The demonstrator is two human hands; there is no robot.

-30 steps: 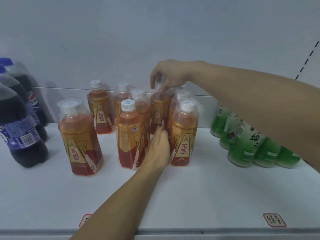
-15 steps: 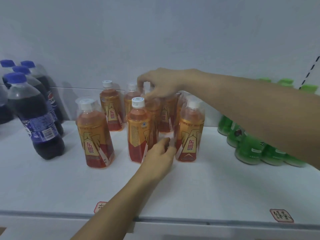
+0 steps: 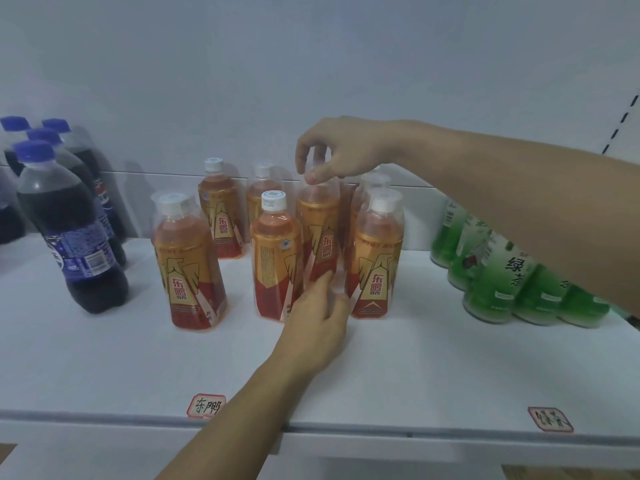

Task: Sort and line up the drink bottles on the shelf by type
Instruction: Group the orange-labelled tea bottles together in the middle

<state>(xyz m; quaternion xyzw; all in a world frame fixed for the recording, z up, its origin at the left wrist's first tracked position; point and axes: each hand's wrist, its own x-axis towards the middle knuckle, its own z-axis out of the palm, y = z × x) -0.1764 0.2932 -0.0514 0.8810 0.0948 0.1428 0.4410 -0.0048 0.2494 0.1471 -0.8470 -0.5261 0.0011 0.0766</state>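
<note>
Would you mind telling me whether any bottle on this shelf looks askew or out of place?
Nothing is spilled or toppled. The orange energy-drink bottles form a loose cluster, not rows. The front-middle one shows its label's back. The right hand and left hand hold a middle bottle.

Bare shelf (image 3: pixel 415 368) across the whole front strip, open to reach from the edge. Wide gap between cola bottles (image 3: pixel 74 230) at left and the nearest orange bottle (image 3: pixel 188 268). Another clear lane between the right front orange bottle (image 3: pixel 375 265) and green bottles (image 3: pixel 498 275). Middle cluster of orange bottles packed tight, narrow slots only, the central one filled by left hand (image 3: pixel 317 327) low and right hand (image 3: pixel 341 152) on top. Back wall (image 3: pixel 311 64) close behind the rear row.
</note>
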